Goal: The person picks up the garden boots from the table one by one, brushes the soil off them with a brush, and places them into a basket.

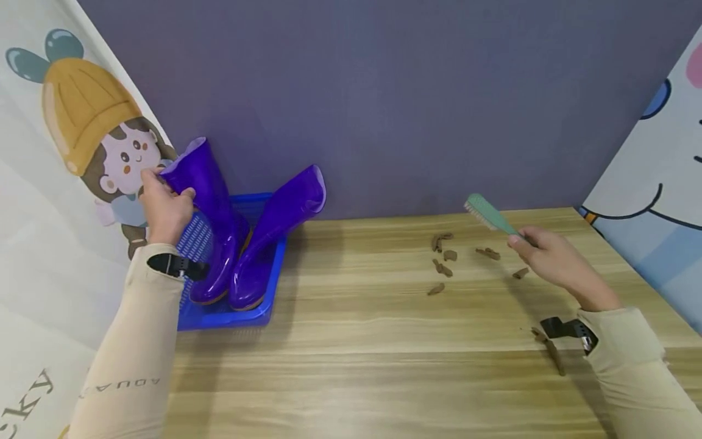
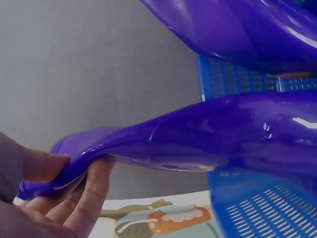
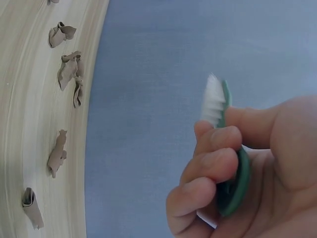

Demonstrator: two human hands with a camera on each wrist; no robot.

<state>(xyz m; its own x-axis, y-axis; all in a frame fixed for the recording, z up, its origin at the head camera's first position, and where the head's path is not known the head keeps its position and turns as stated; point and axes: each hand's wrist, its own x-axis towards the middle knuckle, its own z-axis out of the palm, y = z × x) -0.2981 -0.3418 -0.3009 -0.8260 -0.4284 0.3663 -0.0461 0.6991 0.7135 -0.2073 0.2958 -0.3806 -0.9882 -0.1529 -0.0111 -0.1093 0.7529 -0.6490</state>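
My left hand [image 1: 167,210] pinches the top of a shiny purple rain boot [image 1: 203,183], thumb on one side and fingers on the other; in the left wrist view the shaft [image 2: 188,134] is squeezed narrow there. That boot stands in a blue plastic basket [image 1: 263,314]. Beside it in the basket is a second purple rain boot [image 1: 285,207], its shaft leaning right over the rim. Over the table's right side, my right hand [image 1: 554,259] grips a green brush [image 1: 488,213] by the handle. White bristles [image 3: 214,101] show in the right wrist view.
Several brown curled scraps [image 1: 443,267] lie on the wood-grain table [image 1: 351,366], with a longer piece [image 1: 554,353] near the right wrist. A grey panel [image 1: 384,110] stands behind. Printed cartoon sheets [image 1: 55,213] border the left and right sides.
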